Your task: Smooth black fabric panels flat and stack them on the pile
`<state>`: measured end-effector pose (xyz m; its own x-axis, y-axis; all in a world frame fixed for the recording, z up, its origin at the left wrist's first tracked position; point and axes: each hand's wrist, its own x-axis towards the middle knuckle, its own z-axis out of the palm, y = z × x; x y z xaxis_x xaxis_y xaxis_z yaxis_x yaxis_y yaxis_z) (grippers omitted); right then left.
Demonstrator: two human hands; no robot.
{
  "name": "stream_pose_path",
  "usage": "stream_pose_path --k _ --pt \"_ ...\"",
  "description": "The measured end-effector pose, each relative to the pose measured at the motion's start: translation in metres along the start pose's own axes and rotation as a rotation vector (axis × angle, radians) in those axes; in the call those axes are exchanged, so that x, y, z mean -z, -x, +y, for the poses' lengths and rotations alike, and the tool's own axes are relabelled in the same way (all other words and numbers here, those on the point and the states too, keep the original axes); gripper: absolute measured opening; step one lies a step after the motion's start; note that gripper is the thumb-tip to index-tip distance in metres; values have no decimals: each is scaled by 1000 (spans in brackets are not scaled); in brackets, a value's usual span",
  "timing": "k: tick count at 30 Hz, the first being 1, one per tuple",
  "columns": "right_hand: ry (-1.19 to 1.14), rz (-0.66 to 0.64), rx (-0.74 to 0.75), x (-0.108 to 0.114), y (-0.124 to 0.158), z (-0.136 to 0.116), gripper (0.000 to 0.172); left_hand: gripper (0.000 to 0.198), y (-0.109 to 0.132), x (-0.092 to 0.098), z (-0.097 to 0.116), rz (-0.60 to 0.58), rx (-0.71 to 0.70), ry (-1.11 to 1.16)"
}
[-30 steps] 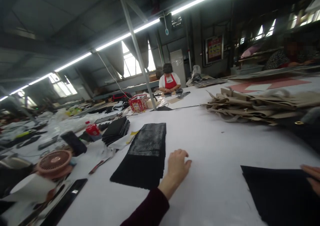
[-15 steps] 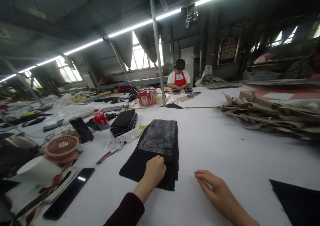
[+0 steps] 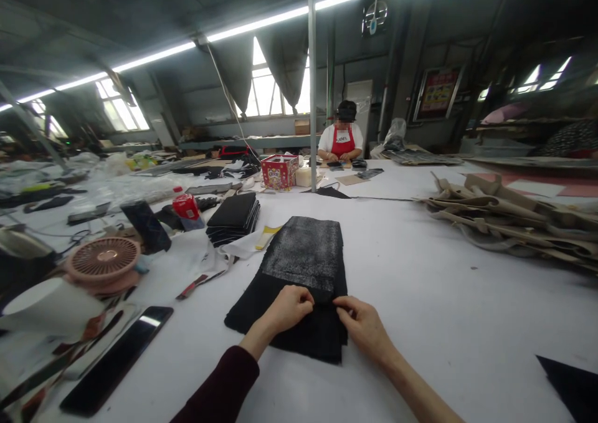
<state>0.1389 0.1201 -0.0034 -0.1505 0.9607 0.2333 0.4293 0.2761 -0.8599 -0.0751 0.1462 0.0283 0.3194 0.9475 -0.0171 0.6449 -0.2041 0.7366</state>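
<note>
Black fabric pieces (image 3: 299, 332) lie layered on the white table in front of me. The upper part of the pile is a panel with a speckled grey-white coating (image 3: 303, 251). My left hand (image 3: 289, 308) is closed on the near edge of the coated panel, thumb against fingers. At the panel's right corner, my right hand (image 3: 362, 323) pinches the same edge between thumb and forefinger. The hands are a short way apart, both low over the black fabric. What lies under the fingertips is partly hidden.
Left of the fabric are a stack of folded black pieces (image 3: 233, 217), a yellow-and-white strip (image 3: 266, 237), a pink fan (image 3: 105, 261) and a black phone (image 3: 119, 357). Brown sheets (image 3: 509, 217) are heaped at right. A metal pole (image 3: 313, 86) rises ahead; a co-worker (image 3: 343, 137) sits beyond.
My right hand has moved left from the bare table to the panel's right corner and closed on it. My left hand stays at the near edge. The view has shifted slightly.
</note>
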Motion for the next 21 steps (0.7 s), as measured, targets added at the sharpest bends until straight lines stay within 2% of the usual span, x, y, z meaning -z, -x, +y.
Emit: stream_pose_path --k 6,11,16,21 --pt "56 23 -148 -13 -7 -8 25 15 -4 -2 -9 -5 20 217" --pt "141 45 -198 -22 -12 -4 19 14 -2 3 -23 -6 83 543" --pt "193 76 -193 -21 -14 -1 17 24 2 15 -31 63 132 825" --pt "244 175 -104 -20 -10 -7 19 22 1 16 -31 31 166 922"
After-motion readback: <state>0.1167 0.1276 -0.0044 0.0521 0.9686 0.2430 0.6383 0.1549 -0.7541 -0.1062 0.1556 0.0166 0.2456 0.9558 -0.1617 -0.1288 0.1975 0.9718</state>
